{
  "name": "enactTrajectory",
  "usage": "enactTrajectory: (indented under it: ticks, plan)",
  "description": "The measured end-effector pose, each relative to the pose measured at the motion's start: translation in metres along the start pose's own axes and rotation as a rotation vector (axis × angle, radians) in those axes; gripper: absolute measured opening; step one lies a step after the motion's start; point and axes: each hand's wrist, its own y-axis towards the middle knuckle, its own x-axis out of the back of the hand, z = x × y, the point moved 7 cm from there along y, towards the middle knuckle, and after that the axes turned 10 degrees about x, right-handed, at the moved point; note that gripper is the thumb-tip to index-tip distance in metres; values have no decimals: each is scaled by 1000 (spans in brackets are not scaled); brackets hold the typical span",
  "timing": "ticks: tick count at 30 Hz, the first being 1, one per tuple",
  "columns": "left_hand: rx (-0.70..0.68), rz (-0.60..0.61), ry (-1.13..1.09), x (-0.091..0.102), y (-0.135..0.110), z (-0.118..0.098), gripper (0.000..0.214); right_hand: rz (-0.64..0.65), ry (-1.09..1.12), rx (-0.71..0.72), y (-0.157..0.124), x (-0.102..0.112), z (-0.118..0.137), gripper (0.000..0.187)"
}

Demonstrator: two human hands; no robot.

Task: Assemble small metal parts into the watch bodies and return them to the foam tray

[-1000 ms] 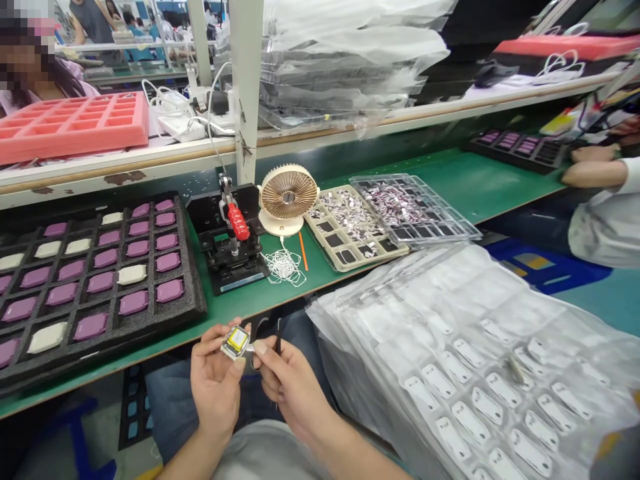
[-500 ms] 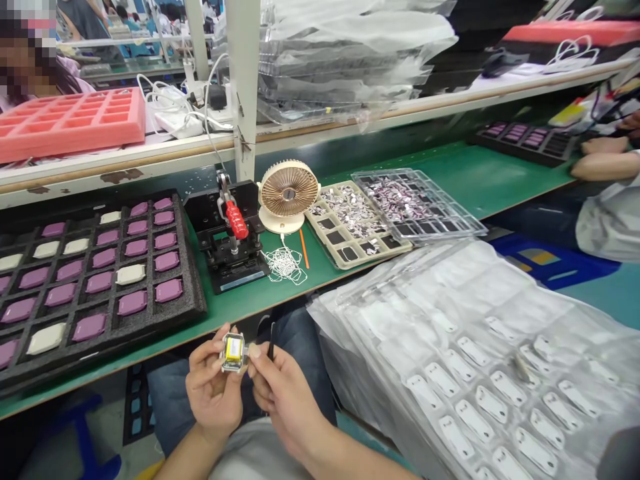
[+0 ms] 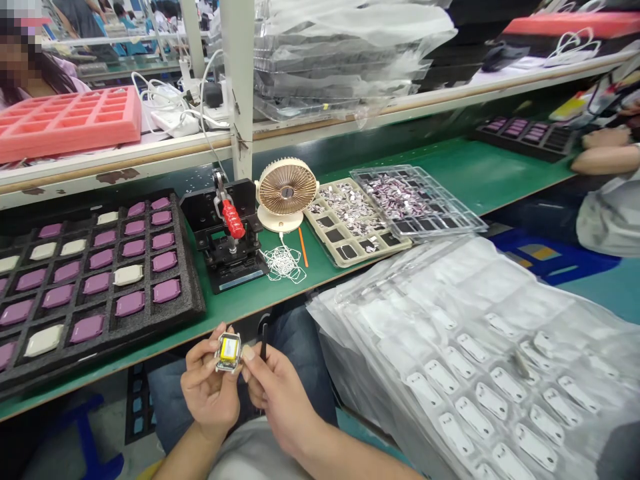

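Note:
My left hand (image 3: 210,387) holds a small rectangular module (image 3: 229,352) between thumb and fingers, low over my lap. A yellow battery-like pad lies on its face, inside a pale metal frame. My right hand (image 3: 280,393) grips black tweezers (image 3: 263,341), which point upward, and its thumb rests against the module's right edge. The tweezer tips stand just right of the module, apart from it. My fingers hide the module's underside.
A black foam tray (image 3: 90,287) of purple and white pieces lies left of my hands. Ahead stand a red-handled press jig (image 3: 231,220), a small fan (image 3: 286,190) and parts trays. Stacked plastic sheets (image 3: 450,360) fill the right. A co-worker's arm (image 3: 600,160) rests far right.
Both hands have shifted slightly left with the module and tweezers, and the view has drifted a little. My grip on both looks unchanged.

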Motion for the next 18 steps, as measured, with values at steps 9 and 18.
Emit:
enactTrajectory:
  ticks: [9, 18]
  plan:
    - [333, 19, -223, 3, -2, 15, 27, 173, -283, 275, 21, 5, 15, 50]
    - [501, 3, -297, -3, -13, 15, 24, 132, -561, 511, 4, 10, 18, 34]
